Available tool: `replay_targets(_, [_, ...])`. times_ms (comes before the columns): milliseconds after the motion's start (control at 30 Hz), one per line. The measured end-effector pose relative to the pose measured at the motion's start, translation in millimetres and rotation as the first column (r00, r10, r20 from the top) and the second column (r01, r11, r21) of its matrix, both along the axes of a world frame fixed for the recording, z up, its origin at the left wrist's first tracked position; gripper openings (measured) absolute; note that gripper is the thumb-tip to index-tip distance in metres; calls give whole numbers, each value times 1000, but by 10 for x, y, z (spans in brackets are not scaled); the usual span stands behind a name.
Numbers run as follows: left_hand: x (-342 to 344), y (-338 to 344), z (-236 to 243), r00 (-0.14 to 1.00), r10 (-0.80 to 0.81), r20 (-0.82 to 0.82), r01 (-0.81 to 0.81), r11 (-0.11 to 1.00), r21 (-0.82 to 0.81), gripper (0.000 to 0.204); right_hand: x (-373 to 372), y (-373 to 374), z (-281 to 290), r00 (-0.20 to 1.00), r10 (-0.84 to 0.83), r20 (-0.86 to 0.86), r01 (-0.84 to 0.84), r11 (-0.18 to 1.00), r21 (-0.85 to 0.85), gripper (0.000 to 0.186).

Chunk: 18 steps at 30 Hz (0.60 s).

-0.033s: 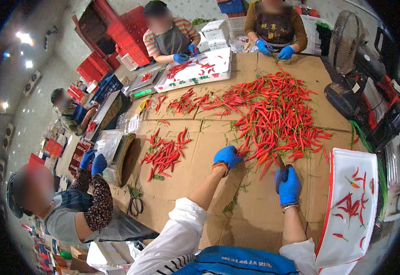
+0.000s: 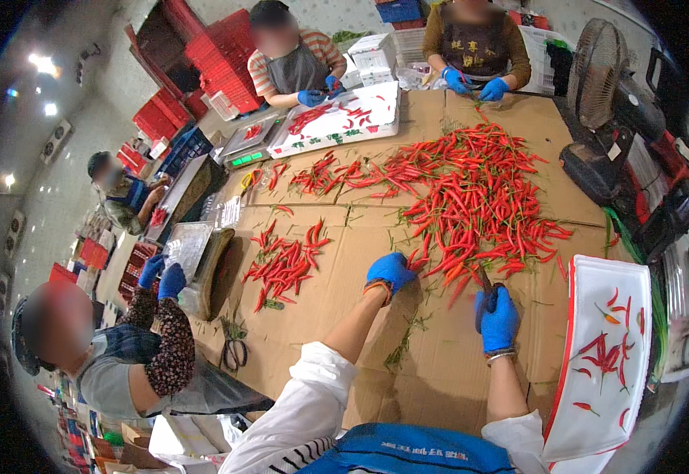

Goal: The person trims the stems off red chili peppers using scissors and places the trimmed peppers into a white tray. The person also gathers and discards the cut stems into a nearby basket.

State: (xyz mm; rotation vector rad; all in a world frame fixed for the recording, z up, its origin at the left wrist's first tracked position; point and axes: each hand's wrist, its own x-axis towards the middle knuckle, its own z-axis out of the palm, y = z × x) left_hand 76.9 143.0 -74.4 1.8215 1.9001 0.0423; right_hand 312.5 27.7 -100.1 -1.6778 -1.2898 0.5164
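My left hand, in a blue glove, has its fingers closed at the near edge of a large pile of red chili peppers. A red chili shows at its fingertips. To the right, my right hand, also blue-gloved, grips what looks like dark-handled scissors, their tip pointing away toward the pile. Long red chilies lie just beyond this tip. The fingers largely cover the handle. Cut green stems lie on the cardboard between my forearms.
A white tray with a few chilies stands at my right. A smaller chili heap and black scissors lie left on the cardboard. A fan stands far right. Gloved co-workers stand at left and far side.
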Motion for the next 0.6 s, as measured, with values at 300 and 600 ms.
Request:
replay_targets(300, [-319, -121, -114, 903, 29, 429, -12, 999, -42, 32, 11, -12, 64, 999, 14, 42, -11, 998, -59, 26])
replay_targets(600, [-333, -148, -31, 685, 260, 681, -109, 960, -257, 32, 3, 5, 37, 999, 9, 42, -6, 997, -70, 24])
